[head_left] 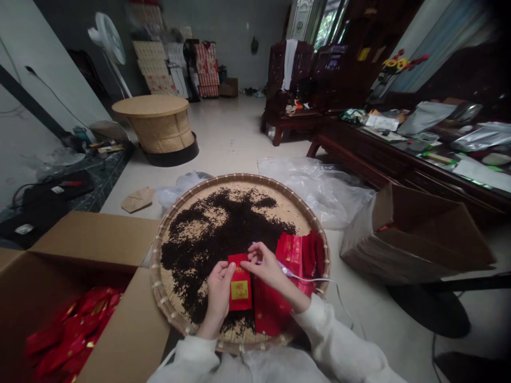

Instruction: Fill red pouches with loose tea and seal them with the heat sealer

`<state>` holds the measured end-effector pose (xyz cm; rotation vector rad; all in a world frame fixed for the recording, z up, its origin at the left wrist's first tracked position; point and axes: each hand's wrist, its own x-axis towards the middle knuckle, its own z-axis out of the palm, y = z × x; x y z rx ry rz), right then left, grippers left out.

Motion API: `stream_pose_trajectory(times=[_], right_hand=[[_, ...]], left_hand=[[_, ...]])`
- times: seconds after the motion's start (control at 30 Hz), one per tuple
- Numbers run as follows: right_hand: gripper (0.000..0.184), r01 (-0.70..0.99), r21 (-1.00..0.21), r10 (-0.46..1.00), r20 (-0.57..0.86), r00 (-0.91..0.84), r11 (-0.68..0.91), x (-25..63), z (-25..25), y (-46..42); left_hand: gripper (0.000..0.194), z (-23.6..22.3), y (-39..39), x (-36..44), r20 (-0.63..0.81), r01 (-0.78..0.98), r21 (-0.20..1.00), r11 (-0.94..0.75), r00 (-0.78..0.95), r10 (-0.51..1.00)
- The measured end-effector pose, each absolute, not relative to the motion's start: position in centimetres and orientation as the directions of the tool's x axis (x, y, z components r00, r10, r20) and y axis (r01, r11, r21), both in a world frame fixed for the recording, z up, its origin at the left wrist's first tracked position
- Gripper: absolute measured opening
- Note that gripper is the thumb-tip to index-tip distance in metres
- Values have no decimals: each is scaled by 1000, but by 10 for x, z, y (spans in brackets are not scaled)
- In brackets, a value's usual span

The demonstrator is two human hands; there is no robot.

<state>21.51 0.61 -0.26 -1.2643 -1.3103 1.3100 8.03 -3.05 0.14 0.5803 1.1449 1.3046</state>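
Observation:
A small red packet (240, 282) with a yellow label stands upright over the dark tea leaves. My left hand (220, 282) is closed on its left edge, thumb at the front. At its top right corner, my right hand (261, 263) pinches the packet between thumb and finger. A slim purple-and-white corded tool (285, 269) runs behind the right hand; whether the fingers grip it I cannot tell. Loose dark tea leaves (223, 223) are spread over a round woven bamboo tray (160, 298). Several flat red pouches (293, 250) lie at the tray's right side, partly under my right forearm.
An open cardboard box (115, 330) with red packets inside sits at the left. Another cardboard box (423, 239) stands right, beside a dark wooden table (359, 146) with clutter. Clear plastic sheeting (315, 191) lies behind the tray. A white cord (339, 292) trails over the rim.

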Motion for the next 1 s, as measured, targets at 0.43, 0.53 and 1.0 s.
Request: stream_pose_trajectory(times=[0.43,0.53,1.0], right_hand=[[28,148,-989,994,6,-105,22,212,-6,-4],[26,190,-968,984,144,-102,161,215,2,-7],[15,621,-393,735,365,-571,678,236,80,-13]], left_hand=[[51,-1,-32,77,-362,-309,886,346,6,932],[43,-8,-32,73,-330,-143,934,327,1,944],[35,-23,-30,51,409,388,809,-442,168,897]])
